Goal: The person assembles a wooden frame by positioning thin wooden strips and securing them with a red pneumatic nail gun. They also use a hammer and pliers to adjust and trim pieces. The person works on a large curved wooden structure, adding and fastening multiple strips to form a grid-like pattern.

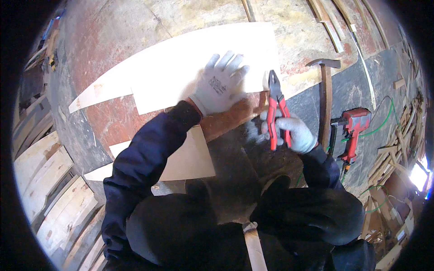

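Centrally, I rest the left hand (220, 88), fingers spread, on the board (174, 67) by its lower edge; the right hand (298, 133) curls fingers around pliers (275, 91), open room separating the hammer (325, 101).

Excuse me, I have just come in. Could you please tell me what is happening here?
A person's gloved left hand is spread over a large pale panel with a curved edge. The gloved right hand holds red-handled pliers, their nose pointing away from the person, near the panel's right edge. Farther right lie a wooden-handled hammer and, beyond it, a red power tool; neither is in hand.
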`<state>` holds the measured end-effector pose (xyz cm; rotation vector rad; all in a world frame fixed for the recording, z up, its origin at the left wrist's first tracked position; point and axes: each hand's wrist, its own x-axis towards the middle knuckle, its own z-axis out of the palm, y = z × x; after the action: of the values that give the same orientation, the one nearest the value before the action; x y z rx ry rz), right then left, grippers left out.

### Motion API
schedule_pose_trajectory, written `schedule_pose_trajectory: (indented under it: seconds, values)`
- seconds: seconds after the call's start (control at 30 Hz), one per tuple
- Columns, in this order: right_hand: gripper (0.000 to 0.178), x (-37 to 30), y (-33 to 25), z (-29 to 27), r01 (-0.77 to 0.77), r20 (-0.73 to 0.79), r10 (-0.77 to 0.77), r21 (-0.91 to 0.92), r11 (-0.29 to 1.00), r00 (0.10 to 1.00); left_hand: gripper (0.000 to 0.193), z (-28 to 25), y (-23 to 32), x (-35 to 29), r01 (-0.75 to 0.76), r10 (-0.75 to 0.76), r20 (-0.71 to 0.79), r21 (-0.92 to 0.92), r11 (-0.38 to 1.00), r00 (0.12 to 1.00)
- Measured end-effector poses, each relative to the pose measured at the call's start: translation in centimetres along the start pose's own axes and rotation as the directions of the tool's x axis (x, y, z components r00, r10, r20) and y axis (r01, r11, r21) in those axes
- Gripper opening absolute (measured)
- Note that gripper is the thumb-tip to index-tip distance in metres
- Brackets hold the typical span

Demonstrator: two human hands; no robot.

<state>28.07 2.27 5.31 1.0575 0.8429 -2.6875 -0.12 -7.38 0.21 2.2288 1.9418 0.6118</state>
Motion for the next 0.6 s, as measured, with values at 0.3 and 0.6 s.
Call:
schedule_pose_trajectory:
  seconds: [0.3, 0.6]
  values:
    - [0.059, 3.2, -4.7, -0.2, 0.060, 0.038, -0.059, -0.023, 0.998, 0.998, 0.053, 0.1, -3.8, 3.2, 0.057, -0.043, -0.132, 0.107, 0.993, 0.990]
    - [0.057, 5.2, -4.6, -0.4, 0.035, -0.033, -0.031, 0.154, 0.988, 0.999, 0.050, 0.8, -4.5, 3.0, 0.076, -0.068, -0.128, 0.054, 0.996, 0.989]
